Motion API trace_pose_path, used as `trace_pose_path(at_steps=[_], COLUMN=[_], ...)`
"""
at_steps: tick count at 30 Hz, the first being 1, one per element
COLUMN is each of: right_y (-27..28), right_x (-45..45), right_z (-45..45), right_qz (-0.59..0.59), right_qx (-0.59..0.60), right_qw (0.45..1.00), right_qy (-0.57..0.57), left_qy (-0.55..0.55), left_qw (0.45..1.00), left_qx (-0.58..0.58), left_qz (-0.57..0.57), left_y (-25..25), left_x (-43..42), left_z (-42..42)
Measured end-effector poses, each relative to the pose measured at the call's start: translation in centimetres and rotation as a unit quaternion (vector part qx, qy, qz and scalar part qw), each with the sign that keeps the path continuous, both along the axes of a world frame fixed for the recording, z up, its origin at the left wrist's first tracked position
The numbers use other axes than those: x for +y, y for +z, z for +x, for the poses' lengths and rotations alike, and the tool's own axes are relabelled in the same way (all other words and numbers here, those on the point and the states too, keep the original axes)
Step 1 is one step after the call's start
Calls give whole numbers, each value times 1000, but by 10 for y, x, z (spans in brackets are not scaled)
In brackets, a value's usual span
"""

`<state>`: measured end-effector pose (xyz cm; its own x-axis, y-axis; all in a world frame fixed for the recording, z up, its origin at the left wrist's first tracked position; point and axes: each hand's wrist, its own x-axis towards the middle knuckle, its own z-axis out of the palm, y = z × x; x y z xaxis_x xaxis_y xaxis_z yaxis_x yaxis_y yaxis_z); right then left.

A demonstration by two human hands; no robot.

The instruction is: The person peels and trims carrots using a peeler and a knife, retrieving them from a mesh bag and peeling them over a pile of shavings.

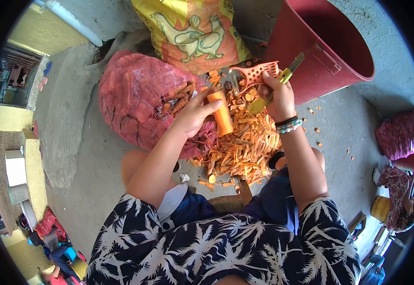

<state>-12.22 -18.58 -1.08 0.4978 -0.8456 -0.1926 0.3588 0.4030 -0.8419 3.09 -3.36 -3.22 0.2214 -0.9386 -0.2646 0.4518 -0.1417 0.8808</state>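
Observation:
My left hand (198, 114) is closed around a peeled orange carrot (220, 113), its thick body pointing down toward the peelings. My right hand (279, 97) grips an orange peeler (255, 75) with a perforated handle, together with a yellow-green cutter knife (286, 74) whose blade points up and right. Beneath both hands lies a heap of carrot peelings (249, 147) with some cut carrot ends. At the left, a red mesh sack (133, 97) is full of carrots; unpeeled carrots (180, 102) show at its opening.
A yellow and orange sack with printed chickens (192, 40) stands behind the heap. To its right a large red bin (306, 57) leans. A purple-red sack (397, 134) sits at the far right. Small scraps dot the floor right of the heap.

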Motion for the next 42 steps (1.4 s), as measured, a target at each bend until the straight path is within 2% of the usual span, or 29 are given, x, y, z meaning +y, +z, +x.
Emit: trace_pose_path(at_steps=[3,5,6,7,9,11,13,14,15,17,19,21,25,26,28,30,33,35,37,38,42], right_y=[0,-8,-13,-14,-9,-18,-19,-18,-15,-9,1,-5,-3,-2,3,1,0,3,13,7,3], right_x=[-6,-4,3,13,26,22,17,15,15,17,20,6,-4,-2,9,7,6,10,27,26,23], right_z=[-7,-9,-8,-4,3,7,9,10,11,15,15,13,7,7,9,9,8,10,14,15,18], right_qz=[50,194,207,256,298,304,282,263,263,262,270,199,2,1,-73,-64,-82,-107,-108,-165,-204], right_qx=[-31,-97,-98,-117,-148,-144,-166,-167,-167,-139,-120,-130,-12,-11,32,28,46,66,88,125,119], right_qw=[998,976,973,959,940,939,943,948,948,950,952,964,994,994,992,993,991,987,986,972,966], right_qy=[-15,-33,-2,23,74,74,66,69,69,100,86,122,107,108,102,98,98,100,97,113,110], left_qy=[16,58,76,76,27,27,-12,-17,-18,-18,10,24,77,93,91,88,61,126,147,167,174], left_qw=[1000,996,987,988,977,981,964,952,952,979,976,965,953,964,972,978,968,968,966,963,955], left_qx=[-10,52,104,103,192,170,199,275,275,202,211,260,293,249,218,188,243,202,202,202,233], left_qz=[-5,-48,-91,-92,-85,-89,-176,-130,-130,1,47,14,26,27,18,8,8,78,71,63,56], left_y=[-3,-3,-6,-1,7,5,9,13,16,17,4,-4,7,5,6,6,2,-8,9,14,8], left_x=[0,-1,-3,-5,-6,-7,-7,-5,-6,-6,-7,-7,-5,-6,-9,-11,-12,-14,-18,-19,-19], left_z=[7,11,10,6,-5,-9,-7,-5,-4,-4,-6,-6,-2,-1,0,1,5,1,-9,-12,-12])
